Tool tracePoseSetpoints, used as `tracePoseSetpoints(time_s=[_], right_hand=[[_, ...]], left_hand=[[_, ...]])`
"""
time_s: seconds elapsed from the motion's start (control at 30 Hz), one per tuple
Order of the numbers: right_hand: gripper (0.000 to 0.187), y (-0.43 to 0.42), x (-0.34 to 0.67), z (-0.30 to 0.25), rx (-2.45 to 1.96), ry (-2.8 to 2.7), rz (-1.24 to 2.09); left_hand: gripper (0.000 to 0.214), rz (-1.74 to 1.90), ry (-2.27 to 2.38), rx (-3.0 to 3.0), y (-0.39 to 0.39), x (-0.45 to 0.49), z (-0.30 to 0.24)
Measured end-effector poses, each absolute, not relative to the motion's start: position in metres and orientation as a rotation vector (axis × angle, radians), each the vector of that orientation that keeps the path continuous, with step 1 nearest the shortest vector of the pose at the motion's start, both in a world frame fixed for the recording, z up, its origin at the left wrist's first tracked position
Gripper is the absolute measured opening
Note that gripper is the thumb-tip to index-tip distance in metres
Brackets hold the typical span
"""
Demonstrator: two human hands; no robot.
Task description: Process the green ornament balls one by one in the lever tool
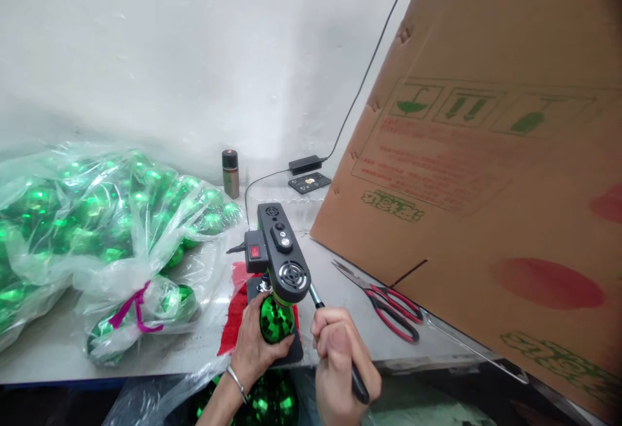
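My left hand (255, 335), with a metal bangle at the wrist, is closed around a shiny green faceted ball (276, 319). The ball sits beneath the front end of a black bench machine (282, 251), which has round grilles on top and a red switch on its side. My right hand (343, 355) is wrapped round the black-gripped lever (358, 384) on the machine's right side. The lever's metal rod runs up to the machine. Red cloth (236, 312) lies under the machine's base. The top of the ball is hidden by the machine head.
Left is a large clear plastic bag (140, 238) of green balls, tied with a purple ribbon. Scissors (383, 303) lie right, by a leaning cardboard box (466, 173). Behind stand a small bottle (230, 174), a power adapter (305, 165) and a phone (310, 183). More green balls (272, 400) are below the table edge.
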State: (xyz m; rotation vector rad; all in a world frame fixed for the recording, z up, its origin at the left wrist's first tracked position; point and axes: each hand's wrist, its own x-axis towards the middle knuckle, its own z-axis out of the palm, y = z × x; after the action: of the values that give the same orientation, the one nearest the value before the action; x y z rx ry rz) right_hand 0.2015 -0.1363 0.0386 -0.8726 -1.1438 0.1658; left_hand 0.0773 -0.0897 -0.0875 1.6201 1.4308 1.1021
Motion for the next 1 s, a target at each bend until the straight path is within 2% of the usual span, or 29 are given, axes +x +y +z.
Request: tracePoseSetpoints(time_s=[0.47, 0.73, 1.0], right_hand=[[0.046, -0.128, 0.197, 0.019, -0.829, -1.055, 0.14], [0.05, -0.126, 0.19, 0.026, -0.825, -0.998, 0.115], [0.058, -0.12, 0.188, 0.013, -0.862, -0.871, 0.148]], left_hand=[[0.084, 1.091, 1.42, 1.612, -0.089, 0.081, -0.093], [0.085, 1.088, 1.411, 1.631, -0.088, 0.082, -0.093], [0.098, 1.037, 1.418, 1.587, -0.084, 0.09, -0.098]])
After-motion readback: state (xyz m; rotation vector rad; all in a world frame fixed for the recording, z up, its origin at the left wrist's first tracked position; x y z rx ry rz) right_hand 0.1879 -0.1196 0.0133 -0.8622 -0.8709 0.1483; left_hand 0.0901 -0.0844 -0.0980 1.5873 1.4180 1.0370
